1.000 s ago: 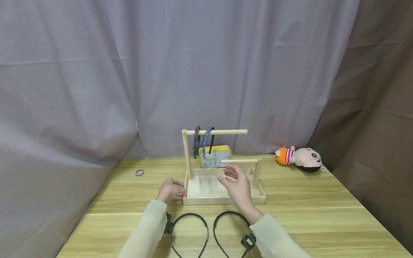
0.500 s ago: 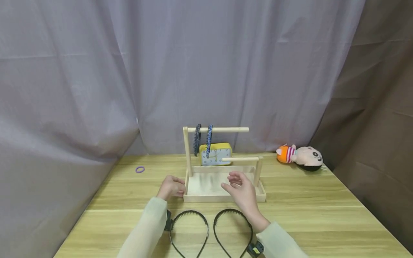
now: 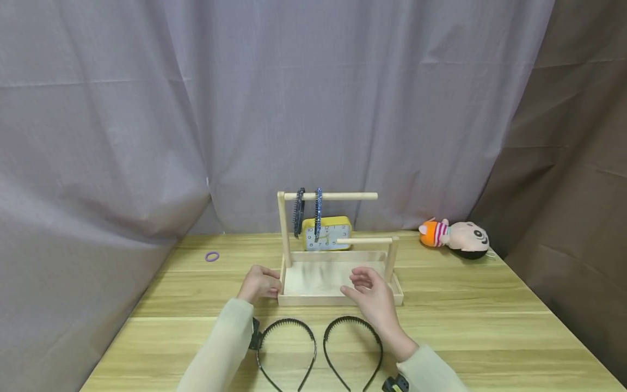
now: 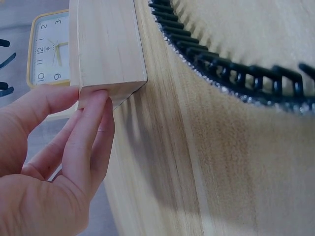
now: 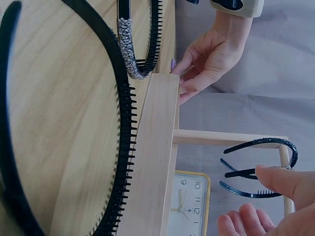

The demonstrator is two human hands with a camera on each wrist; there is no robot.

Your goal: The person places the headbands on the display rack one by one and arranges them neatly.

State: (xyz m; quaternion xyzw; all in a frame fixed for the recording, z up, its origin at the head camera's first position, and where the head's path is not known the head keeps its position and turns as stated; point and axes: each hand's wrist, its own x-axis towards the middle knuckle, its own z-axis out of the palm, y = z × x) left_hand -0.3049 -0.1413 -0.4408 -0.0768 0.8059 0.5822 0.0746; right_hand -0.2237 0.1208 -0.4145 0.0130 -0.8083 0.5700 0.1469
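A pale wooden headband stand [image 3: 338, 300] has a tray base, a tall bar and a shorter bar. My left hand [image 3: 259, 284] is at the tray's left end; in the left wrist view, thumb and fingers [image 4: 84, 140] pinch its end wall. A dark headband [image 3: 299, 212] and a blue glittery headband [image 3: 318, 213] hang from the tall bar. My right hand [image 3: 374, 296] hovers over the tray's front right, fingers loosely bent, holding nothing. Two black toothed headbands lie on the table in front: the left headband [image 3: 312, 340] and the right headband [image 3: 325, 348].
A yellow alarm clock [image 3: 338, 221] stands behind the stand. The purple hair tie [image 3: 212, 256] lies on the wooden table [image 3: 465, 326] to the left. At the back right lies a plush doll [image 3: 462, 238]. Grey curtain [image 3: 313, 109] backs the table.
My right hand has drawn back toward the front right, away from the stand's bars. The blue headband has turned and now hangs more squarely from the tall bar. My left hand stays in place.
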